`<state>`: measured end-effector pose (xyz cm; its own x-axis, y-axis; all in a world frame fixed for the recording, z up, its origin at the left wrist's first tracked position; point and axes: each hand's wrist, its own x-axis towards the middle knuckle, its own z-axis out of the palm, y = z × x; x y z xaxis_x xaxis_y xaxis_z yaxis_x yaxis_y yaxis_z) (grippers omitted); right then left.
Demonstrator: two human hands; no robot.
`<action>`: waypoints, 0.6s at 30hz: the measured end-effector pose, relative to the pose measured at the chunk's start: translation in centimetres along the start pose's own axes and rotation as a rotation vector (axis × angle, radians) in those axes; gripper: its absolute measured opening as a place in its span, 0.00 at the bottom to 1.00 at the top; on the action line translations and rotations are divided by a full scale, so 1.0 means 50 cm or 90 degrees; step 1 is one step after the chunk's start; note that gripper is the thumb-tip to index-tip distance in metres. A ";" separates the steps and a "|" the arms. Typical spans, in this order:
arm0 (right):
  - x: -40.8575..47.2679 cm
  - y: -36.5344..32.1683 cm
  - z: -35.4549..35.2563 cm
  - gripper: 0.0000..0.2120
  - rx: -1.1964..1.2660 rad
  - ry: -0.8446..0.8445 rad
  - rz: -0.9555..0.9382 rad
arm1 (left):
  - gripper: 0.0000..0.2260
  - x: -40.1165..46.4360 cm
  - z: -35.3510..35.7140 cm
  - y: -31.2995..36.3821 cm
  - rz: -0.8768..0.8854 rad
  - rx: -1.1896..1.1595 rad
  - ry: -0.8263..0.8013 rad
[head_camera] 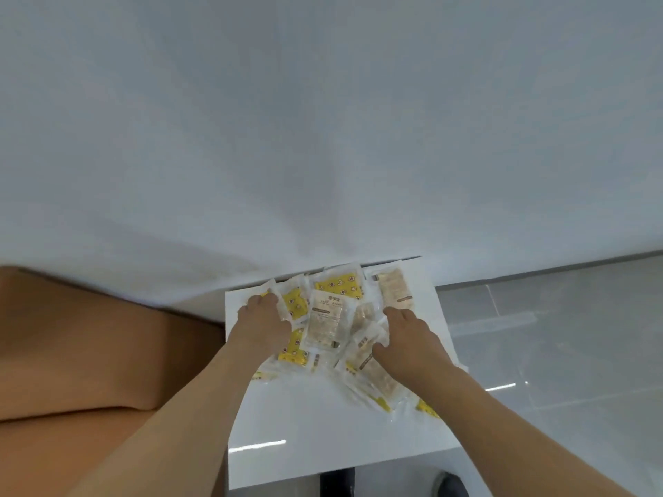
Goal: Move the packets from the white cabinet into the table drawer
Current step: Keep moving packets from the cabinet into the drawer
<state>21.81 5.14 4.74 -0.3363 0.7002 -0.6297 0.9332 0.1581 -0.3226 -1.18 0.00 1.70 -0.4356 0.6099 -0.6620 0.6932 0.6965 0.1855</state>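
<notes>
Several clear packets (pixel 325 317), some with yellow printed contents and some pale beige, lie heaped on the white cabinet top (pixel 323 435) against the white wall. My left hand (pixel 261 321) rests on the left side of the heap, fingers curled over a packet's edge. My right hand (pixel 407 335) presses on the right side of the heap, fingers bent into the crinkled packets. Both hands sit on either side of one upright beige packet. The table drawer is not in view.
A brown wooden surface (pixel 89 353) adjoins the cabinet on the left. Grey glossy floor tiles (pixel 556 335) spread to the right. The white wall (pixel 323 120) fills the upper half. Dark shoes (pixel 337 482) show below the cabinet's near edge.
</notes>
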 end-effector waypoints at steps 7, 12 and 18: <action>0.070 0.024 0.146 0.36 -0.056 0.055 0.166 | 0.33 0.117 0.114 -0.020 -0.155 -0.099 0.115; 0.073 0.028 0.180 0.36 -0.060 0.077 0.198 | 0.40 0.124 0.141 -0.021 -0.193 -0.190 0.155; 0.085 0.013 0.172 0.25 -0.101 0.079 0.157 | 0.41 0.124 0.126 -0.028 -0.180 -0.228 0.182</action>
<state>19.90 2.24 -4.25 -0.0883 0.8090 -0.5811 0.9961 0.0726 -0.0501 -1.23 0.41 -7.22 -0.7505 0.4240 -0.5069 0.3092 0.9032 0.2976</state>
